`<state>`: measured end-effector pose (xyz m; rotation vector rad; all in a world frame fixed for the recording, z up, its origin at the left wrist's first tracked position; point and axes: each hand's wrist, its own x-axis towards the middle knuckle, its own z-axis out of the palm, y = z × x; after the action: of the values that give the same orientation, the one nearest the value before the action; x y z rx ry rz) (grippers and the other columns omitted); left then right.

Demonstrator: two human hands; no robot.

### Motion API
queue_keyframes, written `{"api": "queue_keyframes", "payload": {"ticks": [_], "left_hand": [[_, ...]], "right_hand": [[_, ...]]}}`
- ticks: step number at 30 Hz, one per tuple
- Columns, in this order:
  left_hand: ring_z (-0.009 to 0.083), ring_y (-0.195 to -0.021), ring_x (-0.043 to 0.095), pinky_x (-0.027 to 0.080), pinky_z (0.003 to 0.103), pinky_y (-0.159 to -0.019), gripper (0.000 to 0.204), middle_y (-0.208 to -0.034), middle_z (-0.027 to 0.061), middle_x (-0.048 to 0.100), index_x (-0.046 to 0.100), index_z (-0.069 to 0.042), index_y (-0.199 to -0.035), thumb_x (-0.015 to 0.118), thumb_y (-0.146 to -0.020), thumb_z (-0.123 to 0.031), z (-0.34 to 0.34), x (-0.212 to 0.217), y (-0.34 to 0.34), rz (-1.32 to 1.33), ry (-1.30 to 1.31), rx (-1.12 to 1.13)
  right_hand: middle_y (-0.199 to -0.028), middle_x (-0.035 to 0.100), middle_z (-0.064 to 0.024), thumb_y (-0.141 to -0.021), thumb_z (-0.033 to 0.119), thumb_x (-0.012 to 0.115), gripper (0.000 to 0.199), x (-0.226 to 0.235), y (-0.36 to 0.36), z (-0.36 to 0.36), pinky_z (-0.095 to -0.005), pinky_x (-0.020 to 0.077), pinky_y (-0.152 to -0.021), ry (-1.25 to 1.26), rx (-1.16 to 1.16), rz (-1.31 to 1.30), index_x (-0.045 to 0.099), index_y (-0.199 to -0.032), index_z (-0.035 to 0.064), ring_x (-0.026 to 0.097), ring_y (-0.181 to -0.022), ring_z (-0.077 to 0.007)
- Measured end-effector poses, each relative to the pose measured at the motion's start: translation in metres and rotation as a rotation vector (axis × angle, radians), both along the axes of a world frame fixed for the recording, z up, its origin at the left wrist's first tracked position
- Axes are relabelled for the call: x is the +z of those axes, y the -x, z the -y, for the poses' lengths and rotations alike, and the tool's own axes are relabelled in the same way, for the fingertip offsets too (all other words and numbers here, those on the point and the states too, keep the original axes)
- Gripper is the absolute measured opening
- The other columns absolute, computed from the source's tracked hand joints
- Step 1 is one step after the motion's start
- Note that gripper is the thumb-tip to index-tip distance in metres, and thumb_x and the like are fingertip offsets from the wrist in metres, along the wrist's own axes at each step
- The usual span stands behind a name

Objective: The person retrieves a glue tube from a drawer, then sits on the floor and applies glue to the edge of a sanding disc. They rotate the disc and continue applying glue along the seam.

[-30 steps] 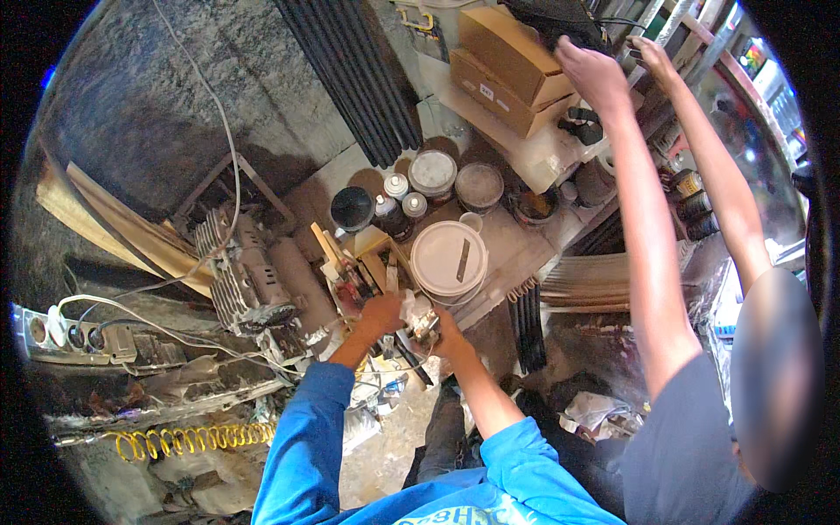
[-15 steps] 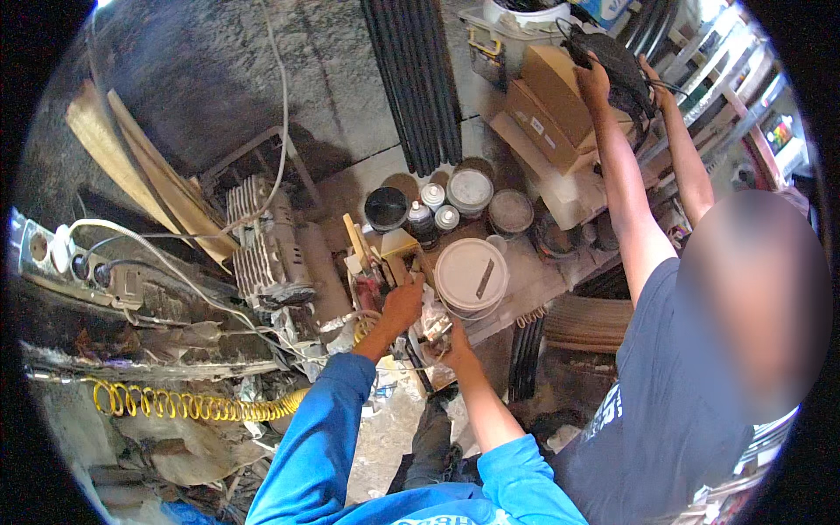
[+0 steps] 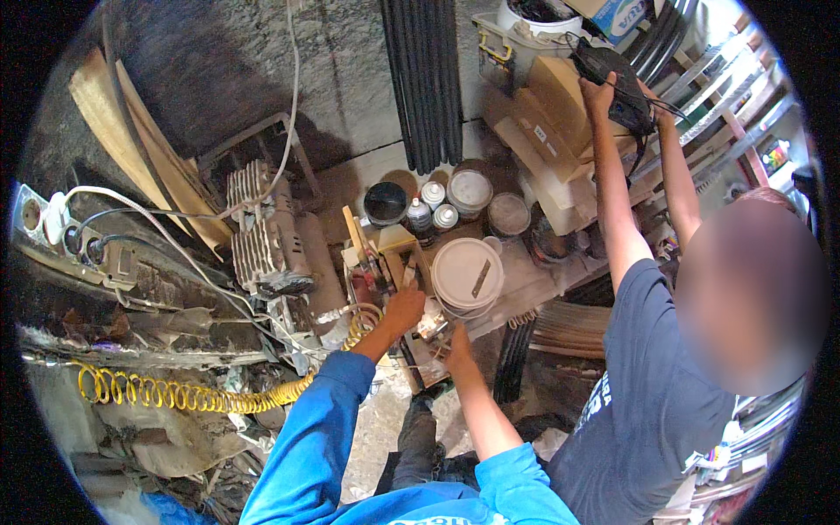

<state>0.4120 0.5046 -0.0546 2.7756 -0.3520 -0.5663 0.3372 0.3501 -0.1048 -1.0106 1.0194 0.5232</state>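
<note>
My left hand [image 3: 404, 310] is closed, over a wooden box [image 3: 394, 264] of tools. A thin pale piece [image 3: 409, 273] sticks up just beyond its fingers; whether they grip it is unclear. My right hand [image 3: 458, 345] is curled beside a whitish, shiny crumpled object [image 3: 430, 324], seemingly gripping its edge, though the fingertips are hard to make out. Right of the box stands a white lidded bucket [image 3: 467, 273] with a dark flat strip [image 3: 481, 278] on its lid. A wooden handle [image 3: 354, 229] leans out of the box's left side.
Spray cans [image 3: 419, 213] and small tubs [image 3: 470, 191] stand behind the bucket. At right, a co-worker [image 3: 630, 367] holds a black bag [image 3: 612, 79] above cardboard boxes [image 3: 547, 131]. A coiled yellow hose [image 3: 201, 395], cables and a power strip [image 3: 74, 241] line the left; a finned motor [image 3: 262, 227] stands nearby.
My view has shifted slightly. The whitish crumpled object sits a little lower and closer to my left hand, and a pale piece now shows beyond that hand. The co-worker still holds the bag.
</note>
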Motion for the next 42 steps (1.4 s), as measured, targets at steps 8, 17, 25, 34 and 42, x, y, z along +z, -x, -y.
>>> {"api": "queue_keyframes", "payload": {"ticks": [8, 17, 25, 34, 42], "left_hand": [[0.0412, -0.093, 0.067, 0.055, 0.050, -0.077, 0.043, -0.096, 0.0262, 0.067, 0.055, -0.005, -0.120, 0.063, -0.078, -0.006, 0.006, -0.029, 0.011, -0.132, 0.244, 0.075], [0.0436, -0.089, 0.066, 0.053, 0.052, -0.078, 0.030, -0.098, 0.0222, 0.067, 0.053, -0.001, -0.113, 0.057, -0.084, -0.010, 0.011, -0.002, 0.013, 0.078, -0.036, 0.163], [0.0219, -0.068, 0.062, 0.049, 0.035, -0.063, 0.027, -0.078, 0.0094, 0.061, 0.055, 0.000, -0.097, 0.059, -0.092, -0.026, 0.004, 0.070, 0.034, 0.075, 1.127, 0.644], [0.0100, -0.049, 0.039, 0.031, 0.025, -0.042, 0.087, -0.073, 0.0018, 0.057, 0.060, 0.001, -0.118, 0.025, -0.093, -0.075, -0.022, 0.136, 0.048, -0.522, 2.004, 0.758], [0.0109, -0.051, 0.039, 0.033, 0.024, -0.042, 0.095, -0.095, 0.0154, 0.068, 0.050, 0.004, -0.133, 0.018, -0.093, -0.076, -0.019, 0.164, 0.049, -0.587, 2.231, 0.604]], "right_hand": [[-0.116, 0.059, -0.0167, -0.087, 0.019, 0.057, 0.044, -0.035, -0.016, 0.022, -0.0363, 0.0439, -0.087, 0.636, 0.060, 0.370, 0.054, -0.125, -0.0036, 0.055, -0.103, -0.0279], [-0.093, 0.063, -0.0073, -0.091, 0.020, 0.056, 0.026, -0.052, 0.014, 0.048, -0.0302, 0.0477, -0.064, 0.616, -0.093, 0.235, 0.062, -0.110, 0.0035, 0.059, -0.078, -0.0154], [-0.113, 0.067, -0.0205, -0.085, 0.026, 0.063, 0.036, -0.001, -0.039, 0.066, -0.0444, 0.0508, -0.088, 0.957, 0.283, 0.376, 0.066, -0.111, 0.0017, 0.066, -0.097, -0.0393], [-0.102, 0.069, -0.0217, -0.074, 0.042, 0.080, 0.051, 0.013, -0.095, 0.049, -0.0487, 0.0549, -0.082, 1.274, 0.593, 0.078, 0.064, -0.099, 0.0011, 0.068, -0.095, -0.0380], [-0.101, 0.069, -0.0202, -0.070, 0.040, 0.084, 0.053, 0.007, -0.104, 0.052, -0.0468, 0.0554, -0.081, 1.294, 0.596, 0.149, 0.062, -0.101, 0.0027, 0.068, -0.096, -0.0357]]}}
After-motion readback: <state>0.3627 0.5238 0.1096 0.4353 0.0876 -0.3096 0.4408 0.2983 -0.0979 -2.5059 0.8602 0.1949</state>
